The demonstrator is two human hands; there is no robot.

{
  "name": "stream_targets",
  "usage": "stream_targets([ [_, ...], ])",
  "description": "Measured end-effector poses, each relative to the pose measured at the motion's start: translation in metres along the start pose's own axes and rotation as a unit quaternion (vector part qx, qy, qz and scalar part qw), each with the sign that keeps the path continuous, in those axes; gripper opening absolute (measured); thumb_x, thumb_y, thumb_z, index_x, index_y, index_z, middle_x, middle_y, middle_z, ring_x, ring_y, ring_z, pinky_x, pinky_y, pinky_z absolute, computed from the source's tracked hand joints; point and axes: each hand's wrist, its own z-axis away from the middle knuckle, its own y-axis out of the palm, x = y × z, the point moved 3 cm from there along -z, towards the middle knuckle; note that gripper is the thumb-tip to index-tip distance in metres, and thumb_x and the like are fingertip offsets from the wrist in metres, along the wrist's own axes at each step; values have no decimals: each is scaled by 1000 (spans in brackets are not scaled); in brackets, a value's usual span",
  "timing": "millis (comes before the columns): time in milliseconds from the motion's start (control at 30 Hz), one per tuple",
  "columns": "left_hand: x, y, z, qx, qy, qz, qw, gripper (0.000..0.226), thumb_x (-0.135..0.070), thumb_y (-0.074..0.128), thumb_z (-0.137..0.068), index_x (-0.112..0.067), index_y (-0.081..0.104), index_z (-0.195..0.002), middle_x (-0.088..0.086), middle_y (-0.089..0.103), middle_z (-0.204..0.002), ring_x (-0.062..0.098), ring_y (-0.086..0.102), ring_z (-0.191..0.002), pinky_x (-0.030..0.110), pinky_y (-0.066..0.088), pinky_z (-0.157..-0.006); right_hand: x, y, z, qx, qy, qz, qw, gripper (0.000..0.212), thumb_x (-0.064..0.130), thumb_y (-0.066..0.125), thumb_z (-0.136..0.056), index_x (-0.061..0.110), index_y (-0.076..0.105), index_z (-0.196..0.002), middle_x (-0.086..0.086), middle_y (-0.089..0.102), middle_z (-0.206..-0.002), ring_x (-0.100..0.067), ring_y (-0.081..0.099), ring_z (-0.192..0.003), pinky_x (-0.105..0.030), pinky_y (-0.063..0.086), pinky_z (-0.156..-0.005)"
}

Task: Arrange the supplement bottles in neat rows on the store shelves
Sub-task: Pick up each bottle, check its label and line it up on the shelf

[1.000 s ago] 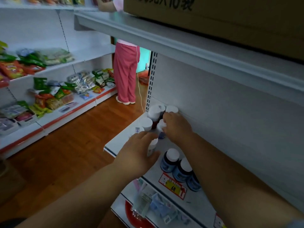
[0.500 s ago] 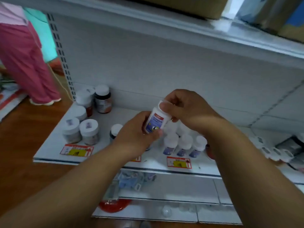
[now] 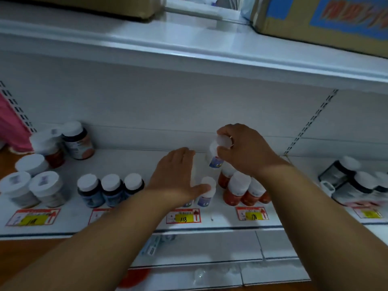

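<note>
1. White metal store shelf (image 3: 130,162): its near lip carries red-and-yellow price tags (image 3: 183,215); a bare strip of shelf runs along the far wall between the left bottle cluster and the hands.
2. Upper white shelf (image 3: 189,53): overhangs the work area, bearing brown cardboard boxes (image 3: 319,19).
3. Right hand (image 3: 244,150): fingers curled over the cap of a small white plastic bottle with a blue label (image 3: 215,158), gripping it from above. The bottle stands tilted, far of the red group; whether its base touches the shelf cannot be told.
4. Left hand (image 3: 178,175): fingers straight and together, palm down, thumb touching a white-capped bottle with a purple-blue label (image 3: 206,193) at the near edge.
5. Three dark blue bottles with white caps (image 3: 110,191): a tidy row, left of the left hand.
6. Red-orange bottles with white caps (image 3: 241,191): bunched just right of the purple-blue bottle, under the right wrist.
7. Wide grey jars with white lids (image 3: 31,187): far left, loosely grouped.
</note>
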Motion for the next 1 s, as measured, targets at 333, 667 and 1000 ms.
stream_targets([
  [333, -6, 48, -12, 72, -46, -186, 979, 120, -91, 20, -70, -8, -13, -150, 15, -11, -160, 30, -12, -147, 49, -8, -117, -22, 81, -34, 170, -80, 67, 980, 38, 26, 67, -81, 11, 60, -115, -9, 61, -112, -24, 56, -101, -25, 35, -73],
  [667, -4, 53, -13, 61, -50, -197, 977, 119, -90, 18, -70, -8, -11, -151, 15, -9, -161, 29, -9, -147, 49, -8, -117, -20, 88, -41, 176, -85, 100, 976, 43, 41, 68, -82, 8, 62, -109, -10, 63, -106, -25, 58, -96, -33, 45, -78],
  [1000, -8, 40, -12, 58, -45, -159, 985, 124, -93, 27, -68, -10, -16, -150, 9, -15, -160, 23, -16, -147, 41, -14, -117, -15, 87, -40, 144, -81, 117, 979, 28, 41, 55, -90, 13, 56, -94, -5, 61, -94, -23, 56, -83, -30, 39, -68],
])
